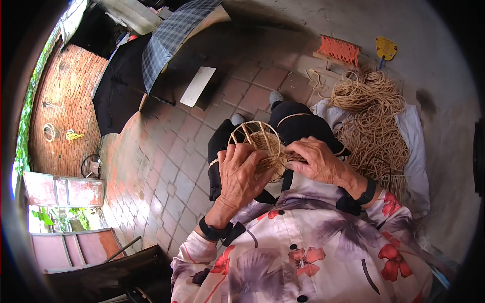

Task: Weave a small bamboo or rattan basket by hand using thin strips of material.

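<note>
We counted two hands on one woven basket [264,140] between the knees [310,127]: left hand [238,169] wrapped around its left side, right hand [317,159] pinching its right edge. We logged one cord pile [374,134] on one white sheet [413,141] near the right wall [452,126], two umbrellas [174,38] upper left, and tiled floor [166,166] giving open room left of the knees.

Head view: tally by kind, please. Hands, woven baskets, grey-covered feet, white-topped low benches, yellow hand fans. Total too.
Hands: 2 (left hand, right hand)
Woven basket: 1
Grey-covered feet: 2 (left foot, right foot)
White-topped low bench: 1
Yellow hand fan: 1
Total: 7
</note>
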The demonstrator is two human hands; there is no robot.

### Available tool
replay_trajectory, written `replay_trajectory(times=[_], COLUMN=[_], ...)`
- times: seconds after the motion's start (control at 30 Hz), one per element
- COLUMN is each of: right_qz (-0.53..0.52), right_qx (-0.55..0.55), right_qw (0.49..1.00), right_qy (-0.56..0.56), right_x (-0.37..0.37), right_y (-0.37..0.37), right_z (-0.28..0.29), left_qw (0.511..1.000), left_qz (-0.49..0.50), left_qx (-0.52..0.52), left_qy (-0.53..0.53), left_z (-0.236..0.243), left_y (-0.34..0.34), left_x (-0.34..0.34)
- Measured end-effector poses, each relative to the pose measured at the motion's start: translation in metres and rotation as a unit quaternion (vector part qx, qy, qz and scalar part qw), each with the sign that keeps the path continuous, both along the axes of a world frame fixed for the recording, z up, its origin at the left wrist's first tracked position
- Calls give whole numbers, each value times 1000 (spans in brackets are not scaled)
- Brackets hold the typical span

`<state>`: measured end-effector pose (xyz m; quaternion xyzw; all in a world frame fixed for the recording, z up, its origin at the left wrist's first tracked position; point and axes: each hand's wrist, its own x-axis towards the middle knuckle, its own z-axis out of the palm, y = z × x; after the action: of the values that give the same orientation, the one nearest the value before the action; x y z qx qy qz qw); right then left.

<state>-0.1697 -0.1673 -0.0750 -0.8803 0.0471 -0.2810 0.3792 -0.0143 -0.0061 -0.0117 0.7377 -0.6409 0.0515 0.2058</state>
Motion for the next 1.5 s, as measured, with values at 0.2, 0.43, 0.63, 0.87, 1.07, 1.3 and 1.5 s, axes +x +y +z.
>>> replay_trajectory(times=[0.2, 0.43, 0.63, 0.87, 1.07, 1.3, 1.5], right_qz=[32, -71, 29, 87, 51, -34, -10], right_qx=[278, -110, 8, -76, -108, -189, 46], right_qw=[955, 991, 999, 992, 991, 977, 999], right_qy=[96, 13, 40, -44, -62, -88, -15], right_x=[-38, -25, -20, 14, 70, 64, 14], right_y=[-31, -18, -1, -19, -36, -30, -14], right_z=[-21, 7, -12, 39, 34, 41, 7], left_qw=[999, 998, 998, 999, 999, 998, 951], left_qz=[5, 0, -19, -16, 2, -48, -21], left_qx=[-2, -2, -31, -11, -33, 10, 279], left_qy=[41, 56, 46, 40, -19, -43, 129], left_z=[0, -3, -6, -8, -4, 7, 34], left_y=[2, 1, -3, 0, -11, -23, -42], left_x=[1, -1, 1, 2, -9, -2, 8])
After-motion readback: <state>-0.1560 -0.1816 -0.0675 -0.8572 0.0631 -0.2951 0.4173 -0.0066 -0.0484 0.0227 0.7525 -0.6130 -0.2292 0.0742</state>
